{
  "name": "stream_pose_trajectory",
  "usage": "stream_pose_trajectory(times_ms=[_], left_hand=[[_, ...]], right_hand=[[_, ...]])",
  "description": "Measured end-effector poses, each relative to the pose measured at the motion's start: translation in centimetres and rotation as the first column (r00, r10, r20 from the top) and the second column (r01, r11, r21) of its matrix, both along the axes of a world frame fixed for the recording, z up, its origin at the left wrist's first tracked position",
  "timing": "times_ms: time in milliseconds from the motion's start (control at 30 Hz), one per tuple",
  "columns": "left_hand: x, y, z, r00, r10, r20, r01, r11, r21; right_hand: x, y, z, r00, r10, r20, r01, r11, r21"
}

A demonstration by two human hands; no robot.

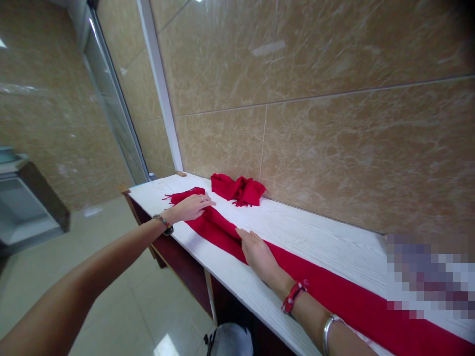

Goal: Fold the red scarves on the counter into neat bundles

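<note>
A long red scarf [326,282] with a fringed far end lies stretched along a white wood-grain table [308,222]. My left hand [191,206] rests on the scarf near its fringe, fingers stretched out flat. Closer to me, my right hand [260,254] lies across the scarf, its extended fingers reaching the edge on the wall side. Between both hands the cloth shows a lengthwise crease. Behind them, against the wall, sits a bunched red scarf [237,189] with fringe.
A tiled wall [334,148] borders the table's far side. Below the front edge stands a grey rounded seat or bag [230,340]. At far left is an open-fronted cabinet [31,207]. A blurred-out patch [430,277] covers something at right.
</note>
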State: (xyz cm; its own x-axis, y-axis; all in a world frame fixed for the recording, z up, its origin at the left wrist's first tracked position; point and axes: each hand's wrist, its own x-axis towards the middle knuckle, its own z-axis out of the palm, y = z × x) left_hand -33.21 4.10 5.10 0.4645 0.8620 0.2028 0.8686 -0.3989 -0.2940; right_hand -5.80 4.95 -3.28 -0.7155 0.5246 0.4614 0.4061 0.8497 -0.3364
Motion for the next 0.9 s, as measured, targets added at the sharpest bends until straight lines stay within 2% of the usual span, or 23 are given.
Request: stream_pose_trajectory(times_ms=[100, 300, 467, 600, 733, 800, 900], left_hand=[[1.1, -0.9, -1.0, 0.986, -0.136, -0.092, 0.123, 0.984, -0.131], [3.1, -1.4, -3.3, 0.964, -0.221, -0.149, 0.199, 0.969, -0.148], [2.5, -1.5, -4.0, 0.979, -0.162, -0.126, 0.146, 0.981, -0.127], [1.2, -1.9, -4.6, 0.992, -0.109, -0.058, 0.092, 0.966, -0.242], [1.1, -1.9, -4.4, 0.997, -0.075, -0.018, 0.060, 0.902, -0.426], [2.4, -1.9, -3.8, 0.999, -0.054, -0.005, 0.046, 0.902, -0.430], [6.4, -2.0, -2.9, 0.998, -0.051, 0.032, 0.060, 0.931, -0.361]], right_hand=[[0.1, -0.3, -0.1, 0.990, 0.067, 0.124, -0.068, 0.998, 0.009], [0.5, -0.4, 0.2, 0.992, 0.071, 0.101, -0.064, 0.995, -0.072], [1.0, -0.3, 0.1, 0.984, 0.092, 0.155, -0.082, 0.994, -0.067], [1.4, -0.1, -0.1, 0.969, 0.123, 0.214, -0.122, 0.992, -0.017], [1.6, -0.2, 0.1, 0.951, 0.129, 0.281, -0.136, 0.991, 0.007], [1.9, -0.3, 0.6, 0.945, 0.129, 0.300, -0.136, 0.991, 0.003], [4.0, -0.6, 1.8, 0.944, 0.114, 0.310, -0.110, 0.993, -0.030]])
